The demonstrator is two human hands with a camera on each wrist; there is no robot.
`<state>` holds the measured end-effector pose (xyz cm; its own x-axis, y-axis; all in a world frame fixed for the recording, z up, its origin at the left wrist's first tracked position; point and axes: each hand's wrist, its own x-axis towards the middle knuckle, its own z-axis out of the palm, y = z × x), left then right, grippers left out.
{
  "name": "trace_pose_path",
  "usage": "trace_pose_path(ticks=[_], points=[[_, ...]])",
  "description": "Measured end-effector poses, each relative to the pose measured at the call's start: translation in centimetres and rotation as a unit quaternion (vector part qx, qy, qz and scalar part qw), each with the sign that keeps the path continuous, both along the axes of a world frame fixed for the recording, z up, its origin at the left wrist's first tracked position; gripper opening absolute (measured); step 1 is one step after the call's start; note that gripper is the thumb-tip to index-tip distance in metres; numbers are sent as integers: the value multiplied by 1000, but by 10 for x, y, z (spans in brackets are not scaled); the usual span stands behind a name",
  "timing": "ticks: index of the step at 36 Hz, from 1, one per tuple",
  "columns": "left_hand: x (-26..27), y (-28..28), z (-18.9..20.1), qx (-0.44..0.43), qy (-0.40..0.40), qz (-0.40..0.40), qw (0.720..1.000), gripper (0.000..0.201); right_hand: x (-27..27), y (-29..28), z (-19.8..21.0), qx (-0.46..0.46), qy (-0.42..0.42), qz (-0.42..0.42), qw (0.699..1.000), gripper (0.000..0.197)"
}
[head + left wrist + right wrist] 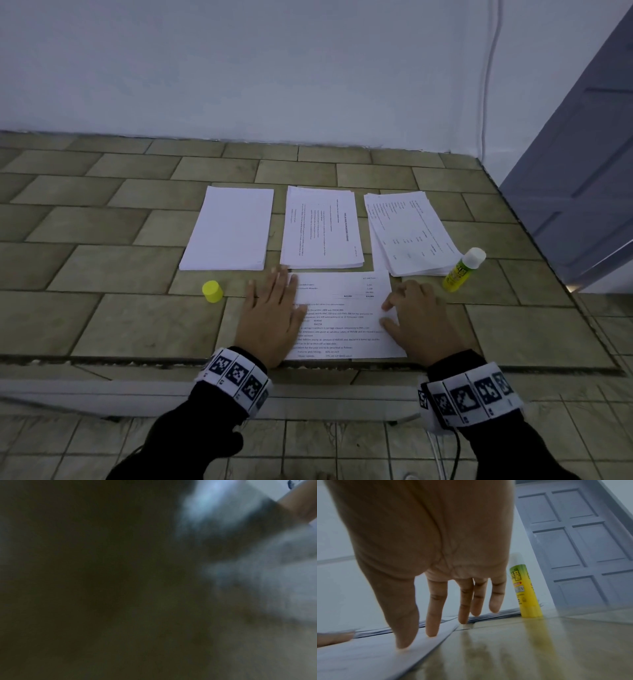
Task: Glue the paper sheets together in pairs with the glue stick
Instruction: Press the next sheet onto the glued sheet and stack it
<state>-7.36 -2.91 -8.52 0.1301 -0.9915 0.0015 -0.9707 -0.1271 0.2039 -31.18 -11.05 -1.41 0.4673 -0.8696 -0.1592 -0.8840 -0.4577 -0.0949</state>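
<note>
While both hands lie on the printed sheet (346, 315) at the near edge of the tiled surface (102, 318), neither grips anything. Left hand (274, 318) flat, fingers straight and spread, palm pressing sheet's left edge. Right hand (416, 315) on the sheet's right edge, fingers extended; in the right wrist view its fingertips (431, 632) touch down on the paper, thumb too. Left wrist view dark and blurred, nothing readable.

Glue stick (464, 270) stands upright right of the sheet, yellow-green body, white top, uncapped, just beside the right-hand stack (411, 233). Its yellow cap (212, 291) sits on the surface left of the left hand, well apart from the stick.

Three stacks behind the sheet: blank stack (227, 229) left, printed middle stack (322, 229), fanned printed stack right. Wall (274, 68) behind, grey-blue panelled door (582, 171) at right.
</note>
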Motion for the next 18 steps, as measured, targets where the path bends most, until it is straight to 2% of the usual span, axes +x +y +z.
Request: trace_pose_path(ticks=[2, 5, 7, 10, 12, 18], points=[[-1, 0, -1, -7, -4, 1, 1000, 89, 11, 6, -1, -25, -22, 17, 999, 36], [-1, 0, -2, -10, -6, 0, 1000, 81, 36, 19, -4, 29, -70, 64, 995, 61], [-1, 0, -3, -15, -8, -1, 1000, 81, 55, 26, -11, 47, -70, 115, 990, 82], [-1, 0, -3, -20, -19, -4, 1000, 70, 79, 30, -28, 40, -70, 178, 981, 94], [-1, 0, -3, -32, -31, -9, 999, 63, 85, 28, -38, 36, -78, 186, 979, 97], [0, 1, -4, -36, -36, -3, 999, 65, 67, 17, -54, 13, -55, 144, 988, 80]])
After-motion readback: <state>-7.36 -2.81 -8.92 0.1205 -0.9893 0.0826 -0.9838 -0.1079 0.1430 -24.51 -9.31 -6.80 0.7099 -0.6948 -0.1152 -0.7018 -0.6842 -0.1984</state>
